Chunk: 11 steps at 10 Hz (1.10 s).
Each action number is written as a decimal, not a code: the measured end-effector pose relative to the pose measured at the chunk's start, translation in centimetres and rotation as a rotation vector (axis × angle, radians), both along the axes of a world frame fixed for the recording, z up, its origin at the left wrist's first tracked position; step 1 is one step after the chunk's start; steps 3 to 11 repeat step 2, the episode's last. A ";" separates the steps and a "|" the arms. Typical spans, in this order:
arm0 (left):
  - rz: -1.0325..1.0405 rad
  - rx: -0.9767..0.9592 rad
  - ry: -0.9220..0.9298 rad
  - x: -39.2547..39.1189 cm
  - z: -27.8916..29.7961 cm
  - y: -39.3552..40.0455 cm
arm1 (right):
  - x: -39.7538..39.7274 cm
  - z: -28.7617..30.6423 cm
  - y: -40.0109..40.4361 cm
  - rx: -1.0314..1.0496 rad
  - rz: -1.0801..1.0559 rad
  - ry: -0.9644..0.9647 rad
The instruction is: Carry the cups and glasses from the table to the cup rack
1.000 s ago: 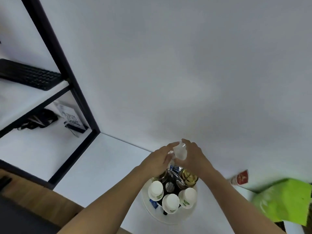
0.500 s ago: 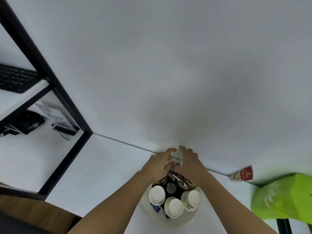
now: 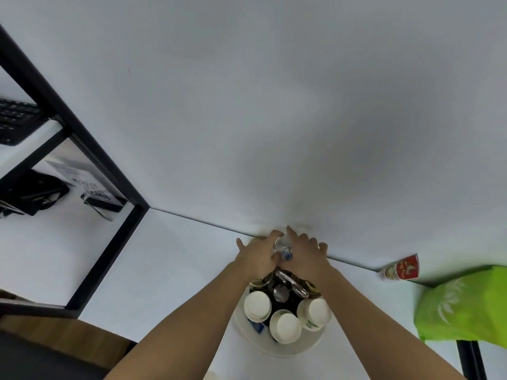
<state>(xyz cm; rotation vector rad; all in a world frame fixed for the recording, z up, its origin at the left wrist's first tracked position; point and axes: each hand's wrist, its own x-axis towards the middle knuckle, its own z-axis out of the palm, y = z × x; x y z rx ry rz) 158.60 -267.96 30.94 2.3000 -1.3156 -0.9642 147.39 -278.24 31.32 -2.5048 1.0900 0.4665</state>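
Observation:
A round white cup rack [image 3: 285, 349] stands on the white table near the wall. Three white paper cups [image 3: 285, 326] sit upside down on its front pegs, with amber glasses [image 3: 260, 281] behind them. Both my hands are at the rack's far side, close to the wall. My left hand [image 3: 258, 256] and my right hand [image 3: 304, 253] together hold a small clear glass [image 3: 282, 244] between their fingers, mostly hidden. Below it a peg tip with a blue bit [image 3: 286, 253] shows.
A black metal shelf frame [image 3: 90, 157] stands at the left with a keyboard [image 3: 16, 119], a black bag and a QR-code card [image 3: 90, 190]. A red-and-white paper cup [image 3: 403, 268] lies by the wall at right. A green bag [image 3: 466, 305] fills the right edge.
Both hands have lowered the clear glass and moved it farther back toward the wall side of the rack. The view has shifted slightly, so the shelf sits farther left.

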 end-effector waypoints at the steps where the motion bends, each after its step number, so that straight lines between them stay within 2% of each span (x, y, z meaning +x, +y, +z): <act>1: 0.019 0.020 -0.022 -0.3 1.2 0.5 | -0.6 0.7 0.2 0.039 0.016 -0.012; 2: 0.018 -0.041 -0.073 -0.3 3.5 0.1 | -1.0 2.7 -0.4 0.011 0.063 -0.043; 11: 0.018 -0.041 -0.073 -0.3 3.5 0.1 | -1.0 2.7 -0.4 0.011 0.063 -0.043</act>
